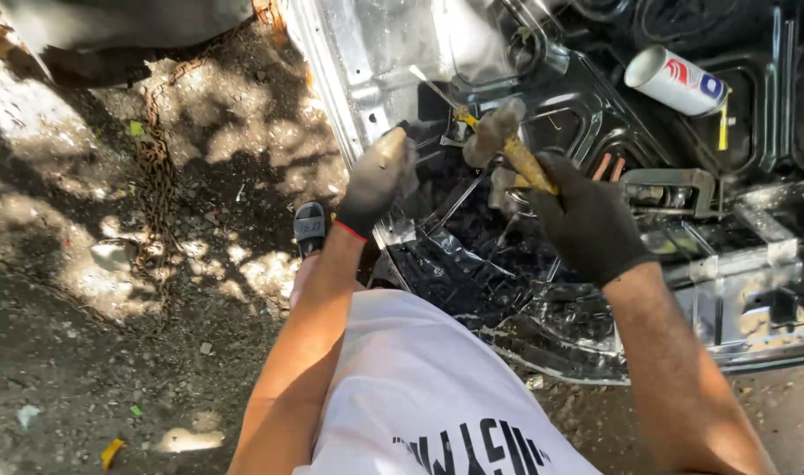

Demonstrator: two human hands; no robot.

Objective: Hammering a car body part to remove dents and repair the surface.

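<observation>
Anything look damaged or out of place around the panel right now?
Yes. The black sheet metal just below the hammer held in the right hand is crumpled and torn. A spray can lies loose on its side on the panel, upper right. The left hand rests at the panel edge.

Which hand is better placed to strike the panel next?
Probably the right hand: its black glove grips the worn wooden-handled hammer, head raised over the dark sheet-metal car panel. The left hand rests on the panel's edge, holding no tool.
</observation>
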